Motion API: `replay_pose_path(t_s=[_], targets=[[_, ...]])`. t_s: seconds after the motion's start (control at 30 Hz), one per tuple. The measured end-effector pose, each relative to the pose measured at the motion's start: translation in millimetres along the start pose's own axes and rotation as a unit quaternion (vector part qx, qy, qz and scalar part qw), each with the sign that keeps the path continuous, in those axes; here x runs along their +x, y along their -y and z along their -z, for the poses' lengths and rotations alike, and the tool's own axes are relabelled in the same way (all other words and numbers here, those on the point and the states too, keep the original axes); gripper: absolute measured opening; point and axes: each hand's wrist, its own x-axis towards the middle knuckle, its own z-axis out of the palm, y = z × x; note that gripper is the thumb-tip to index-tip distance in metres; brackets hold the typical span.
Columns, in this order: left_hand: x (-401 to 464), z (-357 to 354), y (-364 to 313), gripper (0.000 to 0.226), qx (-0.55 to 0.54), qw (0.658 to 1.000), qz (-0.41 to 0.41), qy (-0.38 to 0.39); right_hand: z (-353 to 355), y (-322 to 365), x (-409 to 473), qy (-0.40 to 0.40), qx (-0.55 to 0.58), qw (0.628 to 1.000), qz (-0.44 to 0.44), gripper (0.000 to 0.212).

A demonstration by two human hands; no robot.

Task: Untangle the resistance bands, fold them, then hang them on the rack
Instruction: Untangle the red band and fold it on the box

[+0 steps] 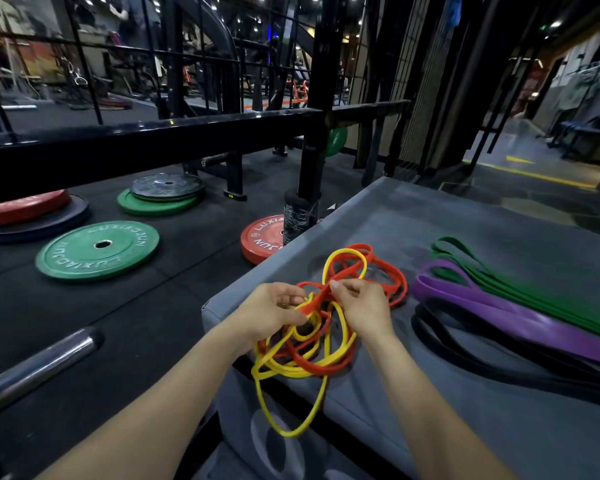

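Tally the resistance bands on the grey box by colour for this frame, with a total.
Yellow band: 1
Red band: 1
Purple band: 1
Green band: 1
Black band: 1
Total: 5, as far as the tangle lets me tell; yellow and red are knotted together in both hands.

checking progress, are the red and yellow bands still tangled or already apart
Still tangled. The red band and yellow band loop through each other in a heap between the left hand and right hand.

A grey padded box [447, 216] carries tangled red-yellow bands [312, 327], purple [499, 303], green [492, 271], seemingly black bands [465, 351].
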Motion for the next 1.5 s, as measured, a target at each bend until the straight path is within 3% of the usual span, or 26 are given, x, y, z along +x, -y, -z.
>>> replay_pose_path(t_s=[0.2, 0.3, 0.37, 0.43, 0.5, 0.53, 0.67, 0.87, 0.93, 1.03, 1.13, 1.2, 1.3, 1.4, 1.5], targets=[[-0.6, -11.7, -2.6, 0.038, -0.029, 0.996, -0.038, 0.074, -2.3, 0.8, 2.1, -0.013, -0.081, 0.994, -0.067, 0.050], [-0.7, -14.3, -3.4, 0.033, -0.025, 0.995, -0.049, 0.088, -2.0, -2.7, 6.1, 0.009, -0.087, 0.993, -0.084, 0.044], [1.1, -13.5, -3.9, 0.022, -0.053, 0.996, -0.048, 0.049, -2.1, -6.2, 5.5, 0.018, -0.066, 0.996, -0.065, 0.028], [6.8, -11.8, -1.7, 0.017, -0.025, 0.997, -0.034, -0.061, -0.4, -5.3, 2.7, 0.013, -0.035, 0.999, -0.032, 0.016], [10.2, -9.5, 0.1, 0.031, 0.048, 0.985, 0.018, -0.166, 3.2, -1.1, 1.2, 0.004, -0.026, 1.000, 0.006, 0.014], [9.5, -9.1, -0.6, 0.041, 0.071, 0.980, 0.044, -0.180, 4.7, 1.6, 1.3, 0.007, -0.030, 0.999, 0.028, 0.015], [10.8, -11.5, -2.5, 0.078, 0.077, 0.987, 0.080, -0.117, 13.2, 4.8, 1.2, 0.012, -0.030, 0.997, 0.071, 0.023], [12.1, -12.8, -8.9, 0.035, 0.035, 0.991, -0.003, -0.129, 34.0, 8.5, 3.4, -0.055, -0.029, 0.993, 0.103, 0.014], [10.1, -12.4, -8.6, 0.028, 0.036, 0.989, -0.018, -0.140, 36.4, 9.8, 4.4, -0.042, -0.060, 0.990, 0.121, 0.038], [13.3, -10.7, -6.2, 0.028, 0.145, 0.972, -0.010, -0.185, 38.8, 1.2, 10.4, -0.022, -0.133, 0.986, 0.096, 0.050], [16.9, -11.0, -15.3, 0.033, 0.237, 0.943, -0.039, -0.231, 39.8, -13.0, 26.1, -0.030, -0.189, 0.980, 0.050, 0.019], [22.9, -16.6, -27.3, 0.035, 0.264, 0.932, -0.085, -0.232, 42.5, -16.9, 40.0, -0.019, -0.217, 0.976, 0.019, 0.026], [35.6, -36.9, -40.3, 0.043, 0.308, 0.927, -0.131, -0.166, 46.3, -22.1, 63.7, 0.040, -0.264, 0.964, -0.001, 0.049], [48.3, -62.2, -42.8, 0.059, 0.423, 0.897, -0.108, -0.069, 52.1, -24.7, 82.3, 0.104, -0.280, 0.954, -0.010, 0.064], [60.1, -67.7, -39.3, 0.052, 0.473, 0.873, -0.097, -0.071, 55.6, -24.9, 92.7, 0.157, -0.282, 0.946, -0.002, 0.071]])
